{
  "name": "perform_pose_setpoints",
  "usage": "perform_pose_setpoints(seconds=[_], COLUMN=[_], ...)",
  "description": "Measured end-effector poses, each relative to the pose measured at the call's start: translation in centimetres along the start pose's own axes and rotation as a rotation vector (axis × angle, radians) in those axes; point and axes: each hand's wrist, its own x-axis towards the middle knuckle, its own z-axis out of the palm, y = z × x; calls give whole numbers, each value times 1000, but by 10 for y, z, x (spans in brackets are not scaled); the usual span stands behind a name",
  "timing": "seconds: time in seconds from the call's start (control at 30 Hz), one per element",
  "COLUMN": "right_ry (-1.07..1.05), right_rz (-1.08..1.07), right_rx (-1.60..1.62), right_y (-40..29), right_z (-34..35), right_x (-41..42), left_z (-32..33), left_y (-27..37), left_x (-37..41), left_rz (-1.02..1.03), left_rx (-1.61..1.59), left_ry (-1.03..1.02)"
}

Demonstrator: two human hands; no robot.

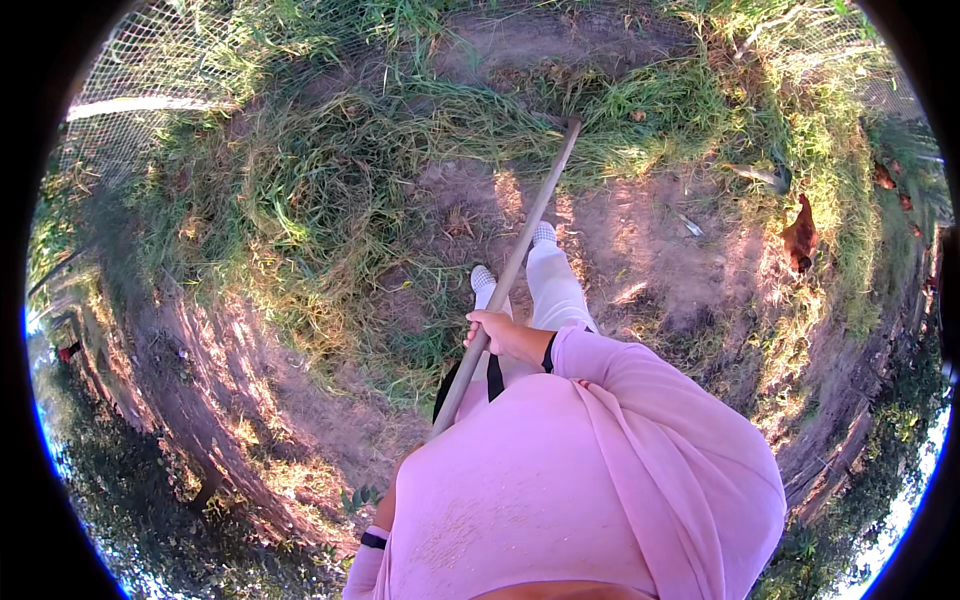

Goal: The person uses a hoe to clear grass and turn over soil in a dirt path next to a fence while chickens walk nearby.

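My right hand (491, 332) is closed around a long wooden tool handle (534, 217), which slants from my waist up to the cut grass. The handle's far end lies at the grass, where the kind of tool head cannot be made out. My left forearm reaches towards the handle's near end, but the pink top hides my left hand. Beyond the handle stretches a heap of loose green and drying grass (337, 165). My feet, in checked footwear (544, 234), stand on bare soil at this side of the heap.
A brown hen (802, 236) stands at the right, with other reddish birds (885, 177) farther off. Wire netting (161, 71) rises at the upper left, and more netting (885, 82) at the upper right. A pale scrap (690, 225) lies on the soil.
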Motion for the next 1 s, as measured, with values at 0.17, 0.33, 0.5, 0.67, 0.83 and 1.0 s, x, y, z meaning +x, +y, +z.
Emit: perform_pose_setpoints(seconds=[0.17,0.33,0.5,0.67,0.83,1.0], right_ry=[-132,-152,-135,-78,-185,-179], right_rz=[153,8,-137,-119,-187,-452], right_rx=[-153,63,381,349,388,293], right_y=[-23,-65,-111,-126,-187,-261], right_z=[-9,-21,5,28,4,-32], right_x=[8,44,65,50,28,16], left_z=[-2,-3,-37,-38,-38,-34], left_y=[-8,6,62,72,95,178], left_x=[-3,1,-39,-32,8,68], left_rz=[-146,-395,-123,-146,-92,73], left_rx=[126,297,576,605,592,450], left_ry=[-6,90,772,833,703,519])
